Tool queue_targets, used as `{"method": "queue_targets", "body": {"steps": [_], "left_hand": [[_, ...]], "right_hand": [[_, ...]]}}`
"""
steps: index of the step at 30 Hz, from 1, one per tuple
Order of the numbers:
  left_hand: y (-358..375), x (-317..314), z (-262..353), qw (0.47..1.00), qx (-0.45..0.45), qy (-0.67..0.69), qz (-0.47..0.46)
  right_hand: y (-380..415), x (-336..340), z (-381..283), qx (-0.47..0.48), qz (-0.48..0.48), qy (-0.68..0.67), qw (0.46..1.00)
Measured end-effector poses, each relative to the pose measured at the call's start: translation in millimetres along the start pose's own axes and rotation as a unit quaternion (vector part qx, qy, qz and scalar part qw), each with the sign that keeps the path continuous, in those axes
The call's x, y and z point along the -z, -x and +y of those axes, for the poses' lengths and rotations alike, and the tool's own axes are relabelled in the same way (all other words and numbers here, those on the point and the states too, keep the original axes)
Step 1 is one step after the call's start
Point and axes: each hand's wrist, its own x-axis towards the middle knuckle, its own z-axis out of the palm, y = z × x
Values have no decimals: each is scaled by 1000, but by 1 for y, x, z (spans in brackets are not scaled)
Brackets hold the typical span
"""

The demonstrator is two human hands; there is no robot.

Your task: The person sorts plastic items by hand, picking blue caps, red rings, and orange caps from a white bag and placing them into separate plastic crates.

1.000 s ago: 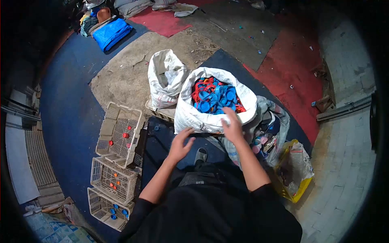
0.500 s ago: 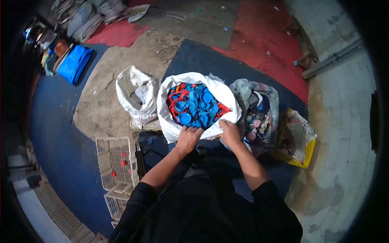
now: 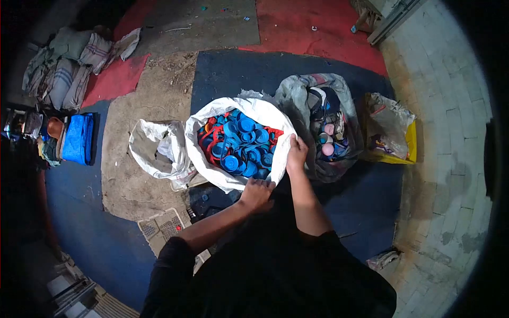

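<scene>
A white woven sack (image 3: pixel 204 168) stands in front of me with its rim rolled outward. Blue plastic caps (image 3: pixel 247 139) fill its mouth, mixed with red plastic rings and pieces (image 3: pixel 214 144). My left hand (image 3: pixel 256 194) is closed on the near edge of the rim, its fingertips over the fold. Higher up on the right side of the rim, my right hand (image 3: pixel 297 153) grips the fabric, thumb on top. The parts of the fingers beneath the fold are hidden.
A smaller white sack (image 3: pixel 143 146) stands left; a grey sack (image 3: pixel 297 90) with mixed lids and a yellow-edged container (image 3: pixel 411 140) stand right. A plastic crate (image 3: pixel 159 228) lies near left. Stacked sacks (image 3: pixel 63 79) and a blue folded tarp (image 3: pixel 78 139) lie farther left, a block wall (image 3: pixel 445 159) right.
My right hand has shifted from the near right rim up along the right side. My left hand stays on the near rim. The view has turned, and the sack appears slightly farther left.
</scene>
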Motion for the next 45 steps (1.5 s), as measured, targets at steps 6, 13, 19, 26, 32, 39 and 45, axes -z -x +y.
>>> {"method": "queue_targets", "body": {"steps": [6, 13, 19, 26, 32, 39, 45], "left_hand": [[-110, 94, -58, 978, -52, 41, 196], [-222, 71, -139, 987, -104, -45, -118], [-265, 11, -185, 984, -132, 63, -100], [-311, -6, -214, 935, -125, 172, -282], [-221, 114, -179, 993, -49, 89, 60], [-131, 106, -260, 960, 136, 235, 69], [-173, 71, -295, 915, 258, 310, -1]], "right_hand": [[-37, 23, 33, -268, -186, -405, 854], [-48, 39, 51, -412, -205, -362, 811], [-58, 38, 2, 183, -97, 273, 939], [-76, -22, -72, 237, -206, 253, 915], [-127, -25, -4, 147, -267, 246, 920], [-152, -29, 32, -432, -404, -48, 805], [-149, -68, -25, 66, -295, 274, 913]]}}
